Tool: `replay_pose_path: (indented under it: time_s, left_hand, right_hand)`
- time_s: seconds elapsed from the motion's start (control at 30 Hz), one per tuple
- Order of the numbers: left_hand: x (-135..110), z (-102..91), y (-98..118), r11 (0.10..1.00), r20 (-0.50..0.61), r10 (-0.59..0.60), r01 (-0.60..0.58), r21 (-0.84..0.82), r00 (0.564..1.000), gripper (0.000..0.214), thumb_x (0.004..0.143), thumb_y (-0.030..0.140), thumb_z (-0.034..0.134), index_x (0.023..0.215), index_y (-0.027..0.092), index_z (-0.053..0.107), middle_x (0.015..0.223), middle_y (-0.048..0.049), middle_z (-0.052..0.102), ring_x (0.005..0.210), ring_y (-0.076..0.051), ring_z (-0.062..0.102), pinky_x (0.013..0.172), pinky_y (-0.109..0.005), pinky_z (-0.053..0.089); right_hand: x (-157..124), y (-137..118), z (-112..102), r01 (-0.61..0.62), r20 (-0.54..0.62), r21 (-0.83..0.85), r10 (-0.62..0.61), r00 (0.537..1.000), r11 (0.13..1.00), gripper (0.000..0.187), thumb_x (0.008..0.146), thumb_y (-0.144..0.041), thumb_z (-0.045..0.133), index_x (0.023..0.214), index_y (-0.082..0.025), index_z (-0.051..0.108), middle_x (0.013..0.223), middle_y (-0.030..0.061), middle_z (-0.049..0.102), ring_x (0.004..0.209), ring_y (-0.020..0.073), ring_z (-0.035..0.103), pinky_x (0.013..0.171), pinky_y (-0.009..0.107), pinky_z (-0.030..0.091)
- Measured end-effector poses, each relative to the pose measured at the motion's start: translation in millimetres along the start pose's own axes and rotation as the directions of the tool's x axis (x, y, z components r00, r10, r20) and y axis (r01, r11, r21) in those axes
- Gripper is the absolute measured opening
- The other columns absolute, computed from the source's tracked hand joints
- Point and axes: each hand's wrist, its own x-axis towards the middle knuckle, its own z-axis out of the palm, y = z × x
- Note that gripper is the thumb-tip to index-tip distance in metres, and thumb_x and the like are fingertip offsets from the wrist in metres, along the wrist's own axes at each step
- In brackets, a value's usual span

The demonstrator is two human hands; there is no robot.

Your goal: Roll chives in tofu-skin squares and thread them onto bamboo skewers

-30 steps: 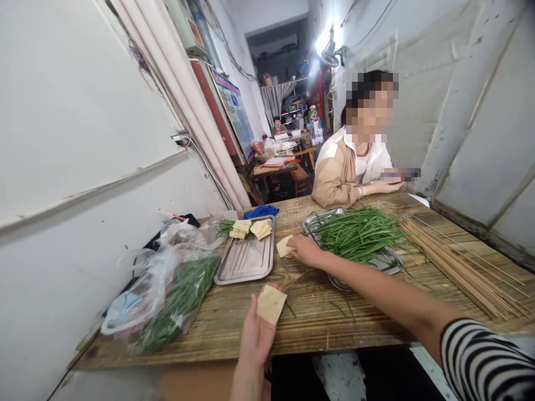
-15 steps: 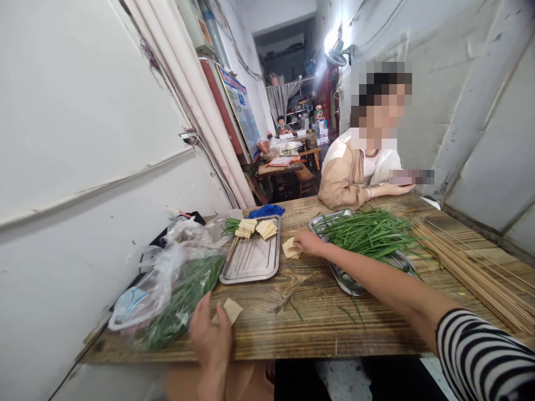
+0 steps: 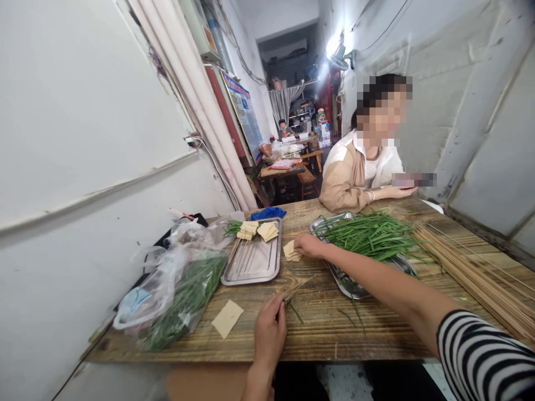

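Note:
My right hand (image 3: 310, 245) reaches across the table, its fingers closed on the edge of a small pile of pale yellow tofu sheets (image 3: 290, 252). My left hand (image 3: 270, 328) is over the front part of the table, fingers extended and thumb a little apart, with nothing visible in it. To its left, a single square tofu sheet (image 3: 228, 319) lies flat on the wood. Rolled tofu pieces on skewers (image 3: 247, 229), with green chives sticking out, and more stacked sheets (image 3: 267, 230) lie on a metal tray (image 3: 251, 277). Loose chives (image 3: 371, 234) heap over a second metal tray (image 3: 349, 288) beneath my right forearm.
Bare bamboo skewers (image 3: 472, 278) lie along the right side. At left is a plastic bag of greens (image 3: 188, 301) beside a white plastic container (image 3: 144, 303). A blue cloth (image 3: 267, 213) lies behind the tray. Across the table sits a person (image 3: 346, 172) holding a phone.
My left hand has moved right, away from the single tofu sheet, which now lies fully in view. My right hand stays at the pile. The view has shifted slightly.

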Motion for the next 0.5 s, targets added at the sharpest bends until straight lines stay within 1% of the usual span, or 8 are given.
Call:
replay_pose_path:
  time_s: [0.07,0.13,0.23,0.3,0.37,0.47,0.5]
  left_hand:
    - [0,0.8,0,1.000,0.005,0.009,-0.009,0.016,1.000,0.028,0.086,0.028,0.047,0.105,0.023,0.067,0.108,-0.0080,0.069,0.103,-0.022,0.063,0.096,-0.043,0.049]
    - [2,2.3,0,1.000,-0.004,0.007,-0.007,0.024,1.000,0.028,0.087,0.027,0.047,0.105,0.022,0.067,0.107,-0.0084,0.069,0.102,-0.022,0.063,0.095,-0.043,0.049]
    - [12,7.0,4,1.000,0.022,0.022,-0.023,0.014,0.999,0.030,0.087,0.026,0.045,0.107,0.021,0.066,0.109,-0.0091,0.069,0.103,-0.022,0.063,0.096,-0.044,0.048]
    - [21,10.9,10,0.999,0.069,0.046,-0.045,-0.018,0.997,0.031,0.087,0.025,0.045,0.110,0.021,0.065,0.112,-0.0094,0.068,0.105,-0.022,0.062,0.097,-0.044,0.047]
    - [31,14.5,18,0.997,0.089,0.039,-0.033,-0.071,0.995,0.032,0.086,0.027,0.047,0.113,0.020,0.064,0.114,-0.0104,0.067,0.108,-0.023,0.061,0.098,-0.043,0.046]
    - [43,19.2,32,0.979,0.054,-0.066,0.076,-0.190,0.996,0.036,0.085,0.034,0.051,0.115,0.018,0.062,0.115,-0.0117,0.066,0.106,-0.023,0.061,0.097,-0.042,0.046]
    - [46,20.6,36,0.962,0.039,-0.115,0.121,-0.244,0.993,0.037,0.084,0.036,0.053,0.115,0.017,0.062,0.114,-0.0117,0.066,0.105,-0.023,0.062,0.097,-0.042,0.046]
  right_hand:
    - [4,4,-3,-0.026,-0.011,0.060,0.027,1.000,0.998,0.017,0.078,-0.015,0.054,0.068,-0.012,0.067,0.079,0.0084,0.067,0.077,0.0170,0.055,0.070,0.024,0.036]
    - [7,7,-8,-0.060,-0.037,0.139,0.066,0.997,0.988,0.020,0.077,-0.015,0.052,0.062,-0.012,0.064,0.066,0.0048,0.063,0.067,0.0149,0.052,0.064,0.024,0.034]
    - [8,9,-15,-0.104,-0.093,0.288,0.136,0.986,0.952,0.024,0.079,-0.016,0.046,0.059,-0.011,0.059,0.056,0.0007,0.055,0.059,0.0123,0.048,0.059,0.023,0.033]
    - [6,8,-21,-0.110,-0.106,0.402,0.165,0.981,0.909,0.026,0.081,-0.019,0.043,0.062,-0.011,0.058,0.055,-0.0004,0.054,0.056,0.0112,0.048,0.057,0.022,0.035]
    - [1,3,-26,-0.096,-0.085,0.515,0.163,0.983,0.852,0.027,0.084,-0.023,0.041,0.066,-0.011,0.058,0.058,-0.0002,0.056,0.057,0.0106,0.051,0.056,0.022,0.039]
    - [-13,-8,-33,-0.074,-0.024,0.643,0.117,0.993,0.762,0.028,0.084,-0.032,0.046,0.075,-0.011,0.062,0.068,0.0030,0.064,0.065,0.0119,0.059,0.060,0.023,0.046]
    - [-19,-12,-34,-0.076,0.015,0.702,0.092,0.996,0.708,0.028,0.083,-0.035,0.050,0.077,-0.011,0.063,0.072,0.0043,0.065,0.068,0.0129,0.060,0.062,0.024,0.047]
